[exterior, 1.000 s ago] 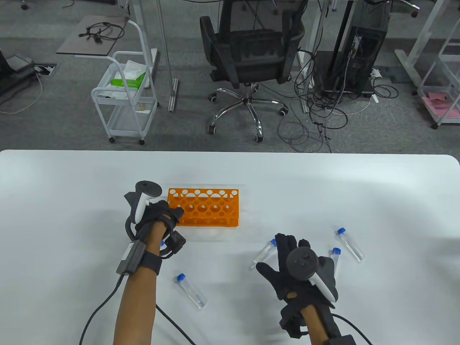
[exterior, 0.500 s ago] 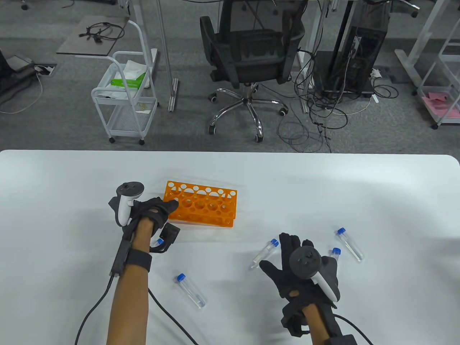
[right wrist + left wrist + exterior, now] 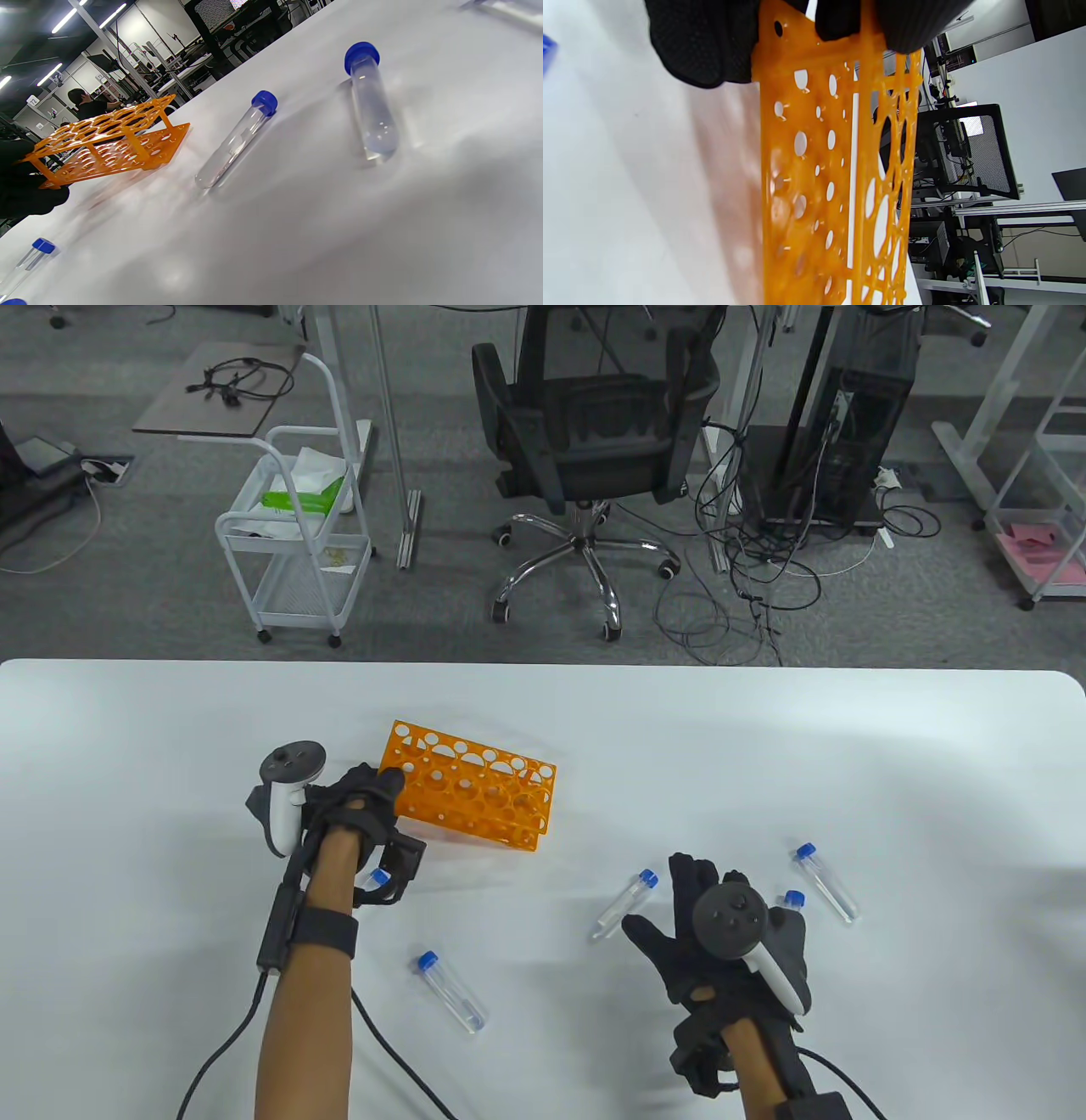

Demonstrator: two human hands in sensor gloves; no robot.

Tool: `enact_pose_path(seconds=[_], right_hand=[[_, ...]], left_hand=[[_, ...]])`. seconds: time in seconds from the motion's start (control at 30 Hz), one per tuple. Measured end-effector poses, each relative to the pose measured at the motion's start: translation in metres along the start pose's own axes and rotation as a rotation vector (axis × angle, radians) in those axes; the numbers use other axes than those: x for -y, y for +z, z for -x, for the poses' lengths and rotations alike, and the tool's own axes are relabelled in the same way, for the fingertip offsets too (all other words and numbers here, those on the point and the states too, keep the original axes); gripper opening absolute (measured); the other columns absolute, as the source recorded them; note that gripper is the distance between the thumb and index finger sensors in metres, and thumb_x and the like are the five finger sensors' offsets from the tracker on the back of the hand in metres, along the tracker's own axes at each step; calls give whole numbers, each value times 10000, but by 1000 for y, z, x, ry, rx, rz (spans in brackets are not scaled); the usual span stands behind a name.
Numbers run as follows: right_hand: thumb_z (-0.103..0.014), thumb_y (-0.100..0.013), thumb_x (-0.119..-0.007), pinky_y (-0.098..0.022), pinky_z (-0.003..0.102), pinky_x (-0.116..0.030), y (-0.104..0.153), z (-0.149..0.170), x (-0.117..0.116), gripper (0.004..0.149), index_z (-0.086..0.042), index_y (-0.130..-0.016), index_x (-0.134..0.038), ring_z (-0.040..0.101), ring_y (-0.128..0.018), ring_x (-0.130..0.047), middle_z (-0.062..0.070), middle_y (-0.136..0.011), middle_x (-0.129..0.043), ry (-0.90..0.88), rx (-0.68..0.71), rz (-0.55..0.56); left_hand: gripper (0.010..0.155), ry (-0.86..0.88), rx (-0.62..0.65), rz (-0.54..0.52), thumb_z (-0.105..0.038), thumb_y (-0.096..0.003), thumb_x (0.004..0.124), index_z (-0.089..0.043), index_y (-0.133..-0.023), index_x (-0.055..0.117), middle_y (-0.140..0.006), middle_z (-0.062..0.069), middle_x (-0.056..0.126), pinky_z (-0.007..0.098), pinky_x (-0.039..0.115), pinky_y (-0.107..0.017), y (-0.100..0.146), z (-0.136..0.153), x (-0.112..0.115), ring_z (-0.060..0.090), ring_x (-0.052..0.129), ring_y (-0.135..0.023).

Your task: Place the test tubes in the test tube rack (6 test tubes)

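I find the rack (image 3: 468,794) empty: left hand (image 3: 361,806) grips its end, right hand (image 3: 704,937) spread, tubes lying on counter (image 3: 848,763) beside it.

my gloves are black: left hand (image 3: 361,806), right hand (image 3: 704,942). the rack (image 3: 468,793) is orange, patterned with round holes. the test tubes (image 3: 626,904) are clear with blue caps. the table (image 3: 764,746) is white. the trackers (image 3: 284,797) are white and grey.
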State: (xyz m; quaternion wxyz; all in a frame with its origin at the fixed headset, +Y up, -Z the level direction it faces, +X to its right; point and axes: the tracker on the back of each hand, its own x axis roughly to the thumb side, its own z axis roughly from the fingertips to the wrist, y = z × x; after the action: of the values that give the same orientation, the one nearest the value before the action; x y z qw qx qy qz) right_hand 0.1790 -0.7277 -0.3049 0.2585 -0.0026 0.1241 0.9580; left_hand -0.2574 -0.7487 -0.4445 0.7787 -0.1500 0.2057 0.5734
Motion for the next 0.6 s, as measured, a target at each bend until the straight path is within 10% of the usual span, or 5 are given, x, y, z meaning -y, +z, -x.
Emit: enact_pose_path(seconds=[0.6], right_hand=[[-811,-384,-526,-632,770,-241,4,5,18,952,-303,-1079,-120,485,-1050,-78,89,-1186,-167,-100,42,3]], left_hand=[[394,105,124,39,-416,-496,616,-164,-788,692,-1068,233,481,445,827,-561,72,-3,20,422,782,-856]])
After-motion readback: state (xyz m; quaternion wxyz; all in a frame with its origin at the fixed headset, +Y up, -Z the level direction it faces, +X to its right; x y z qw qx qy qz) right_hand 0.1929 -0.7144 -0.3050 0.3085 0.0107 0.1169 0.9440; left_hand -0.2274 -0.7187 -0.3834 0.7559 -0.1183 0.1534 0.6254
